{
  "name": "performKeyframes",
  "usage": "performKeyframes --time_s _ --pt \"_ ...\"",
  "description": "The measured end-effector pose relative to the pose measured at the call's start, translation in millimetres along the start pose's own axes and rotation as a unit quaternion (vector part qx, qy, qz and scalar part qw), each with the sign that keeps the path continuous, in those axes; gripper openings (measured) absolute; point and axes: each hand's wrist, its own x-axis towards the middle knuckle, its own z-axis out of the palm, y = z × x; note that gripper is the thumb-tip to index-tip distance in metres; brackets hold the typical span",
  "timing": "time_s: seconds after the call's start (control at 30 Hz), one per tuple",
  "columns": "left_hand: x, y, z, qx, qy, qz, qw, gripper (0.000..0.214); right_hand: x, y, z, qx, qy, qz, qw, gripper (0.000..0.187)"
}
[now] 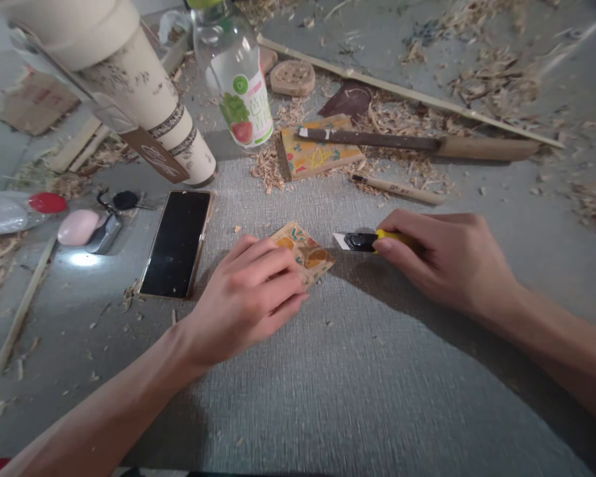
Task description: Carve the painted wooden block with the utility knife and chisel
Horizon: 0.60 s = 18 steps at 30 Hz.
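In the head view, my left hand [258, 285] bends its fingers over a small flat square piece of wood [316, 257], painted with orange and green shapes. The hand's fingers cover the piece's left and near parts, and it lies on the grey cloth-like surface. To the right, my right hand [442, 258] is closed around a utility knife [360, 242] with a yellow and black body. Its short blade is out and points left at the painted piece, a small gap away from it. Most of the knife's handle is hidden inside the fist.
A phone [175, 245] lies left of my left hand. Behind stand a tall cream cup [144, 86] and a clear bottle [236, 79]. A larger painted board [320, 156] carries a file [402, 140]; a wooden-handled carving tool [400, 189] lies nearer. Wood shavings [506, 79] are scattered around.
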Motion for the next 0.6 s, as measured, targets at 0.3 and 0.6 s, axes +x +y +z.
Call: performKeyframes --time_s 0.3,0.6 --pt "0.8 0.8 1.9 -0.002 0.009 -0.022 1.0 0.008 -4.6 2.5 2.3 -0.008 -0.001 0.011 1.0 0.037" --pt "2.7 2.1 3.1 0.008 0.009 -0.034 0.999 0.013 -5.5 3.2 2.9 -0.006 -0.003 0.007 1.0 0.035"
